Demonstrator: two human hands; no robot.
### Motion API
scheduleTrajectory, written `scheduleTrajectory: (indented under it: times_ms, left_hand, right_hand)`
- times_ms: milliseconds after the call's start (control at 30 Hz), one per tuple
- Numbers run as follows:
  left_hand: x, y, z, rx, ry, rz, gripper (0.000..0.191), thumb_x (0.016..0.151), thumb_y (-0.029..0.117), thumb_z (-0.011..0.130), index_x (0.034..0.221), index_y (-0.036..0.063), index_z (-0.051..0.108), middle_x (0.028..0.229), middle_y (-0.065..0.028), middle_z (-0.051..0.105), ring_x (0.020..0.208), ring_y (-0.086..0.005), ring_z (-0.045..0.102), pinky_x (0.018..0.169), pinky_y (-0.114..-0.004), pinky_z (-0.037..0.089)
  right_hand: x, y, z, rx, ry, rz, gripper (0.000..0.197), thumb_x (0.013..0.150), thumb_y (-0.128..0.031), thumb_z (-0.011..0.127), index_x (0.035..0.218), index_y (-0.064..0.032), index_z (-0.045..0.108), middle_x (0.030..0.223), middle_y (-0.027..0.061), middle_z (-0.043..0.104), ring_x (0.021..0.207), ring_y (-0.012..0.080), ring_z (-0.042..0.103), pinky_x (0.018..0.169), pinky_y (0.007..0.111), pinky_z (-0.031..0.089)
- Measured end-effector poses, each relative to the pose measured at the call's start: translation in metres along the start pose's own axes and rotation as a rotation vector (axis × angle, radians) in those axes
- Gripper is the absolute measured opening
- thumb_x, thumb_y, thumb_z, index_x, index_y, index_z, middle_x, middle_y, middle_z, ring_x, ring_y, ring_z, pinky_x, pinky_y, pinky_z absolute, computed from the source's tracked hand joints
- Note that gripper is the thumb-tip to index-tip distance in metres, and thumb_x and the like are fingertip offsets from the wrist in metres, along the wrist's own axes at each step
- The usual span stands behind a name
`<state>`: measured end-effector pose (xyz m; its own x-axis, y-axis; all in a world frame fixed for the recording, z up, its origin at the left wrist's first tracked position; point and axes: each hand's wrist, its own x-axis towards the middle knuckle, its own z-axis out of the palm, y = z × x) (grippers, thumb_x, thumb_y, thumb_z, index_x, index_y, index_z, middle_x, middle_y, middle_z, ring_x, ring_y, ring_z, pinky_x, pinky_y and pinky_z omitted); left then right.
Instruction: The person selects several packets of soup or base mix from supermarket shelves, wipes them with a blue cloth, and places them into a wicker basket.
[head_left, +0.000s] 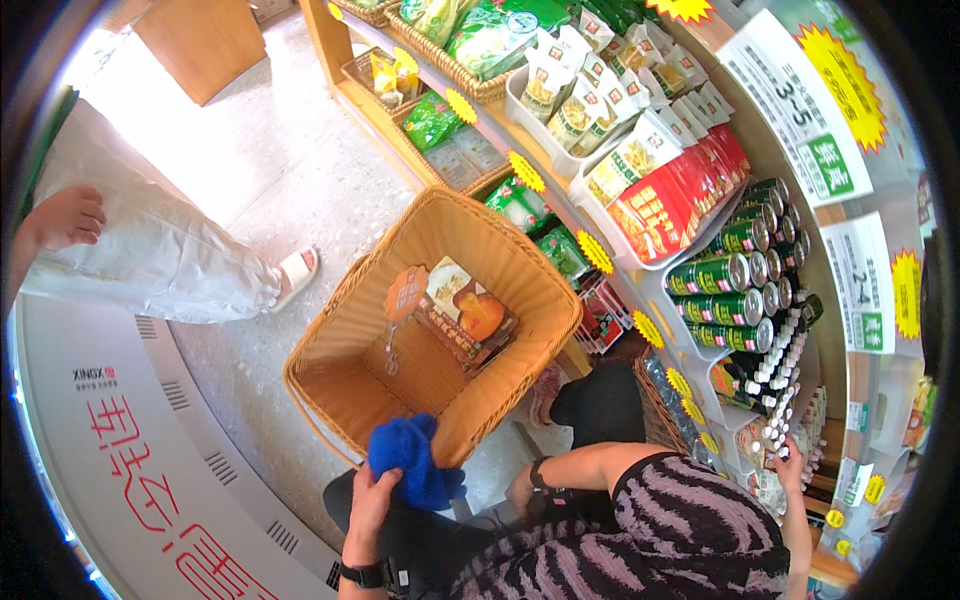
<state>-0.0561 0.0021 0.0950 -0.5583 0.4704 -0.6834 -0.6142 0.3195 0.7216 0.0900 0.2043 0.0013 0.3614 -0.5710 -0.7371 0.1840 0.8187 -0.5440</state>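
Observation:
My left hand (373, 495) grips a blue cloth (412, 461), bunched up against the near rim of a tall wicker basket (322, 345). On the basket's floor lies a printed box (469, 311) with an orange food picture. An orange scalloped tag (406, 292) hangs inside by a cord. My right hand (519, 489) is low beside my black-trousered legs, a dark band on its wrist. Its fingers are blurred and partly hidden, so I cannot tell whether it holds anything.
Another person's hand (789, 465) touches white-capped bottles (776, 412) on the right shelf. Nearby stand green cans (724, 311), red packets (667, 210) and bagged goods (577, 112). A person in white trousers (142, 232) stands at left, beside a white cabinet (127, 405).

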Motion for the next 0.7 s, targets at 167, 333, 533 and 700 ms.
scheduleTrajectory:
  times_ms: [167,333,533,700]
  left_hand:
    - [0.009,0.019,-0.025,-0.073,0.357,-0.063,0.032,0.078,0.01,0.059,0.107,-0.0018,0.052,0.097,-0.0054,0.058,0.085,-0.0136,0.054,0.075,-0.026,0.044]
    - [0.037,-0.014,-0.065,-0.112,0.512,-0.075,0.033,0.076,0.007,0.059,0.106,-0.001,0.051,0.094,-0.0066,0.058,0.082,-0.0146,0.054,0.074,-0.026,0.044]
    - [0.061,-0.017,-0.07,-0.135,0.549,0.035,0.036,0.072,0.003,0.058,0.107,-0.0007,0.048,0.091,-0.0075,0.056,0.079,-0.0163,0.053,0.074,-0.028,0.044]
    - [0.087,-0.007,-0.09,0.232,0.651,0.177,0.04,0.068,0.001,0.056,0.107,-0.0015,0.047,0.092,-0.0094,0.056,0.08,-0.018,0.052,0.074,-0.029,0.043]
  right_hand:
    - [0.051,0.025,-0.003,0.096,0.127,-0.085,0.057,0.061,-0.037,0.069,0.104,-0.001,0.056,0.105,0.0136,0.055,0.092,0.0259,0.052,0.071,0.039,0.043]
    - [0.057,0.041,-0.037,0.112,0.461,-0.114,0.061,0.053,-0.032,0.071,0.101,0.004,0.058,0.094,0.0168,0.061,0.084,0.0258,0.057,0.069,0.038,0.045]
    - [-0.032,0.019,-0.095,0.1,0.368,0.094,0.048,0.058,-0.035,0.072,0.094,-0.0043,0.065,0.095,0.0125,0.062,0.086,0.0241,0.057,0.07,0.039,0.044]
    - [-0.008,0.034,-0.119,0.151,0.436,0.048,0.049,0.057,-0.034,0.072,0.096,-0.0047,0.065,0.097,0.0124,0.062,0.087,0.0245,0.056,0.071,0.039,0.044]
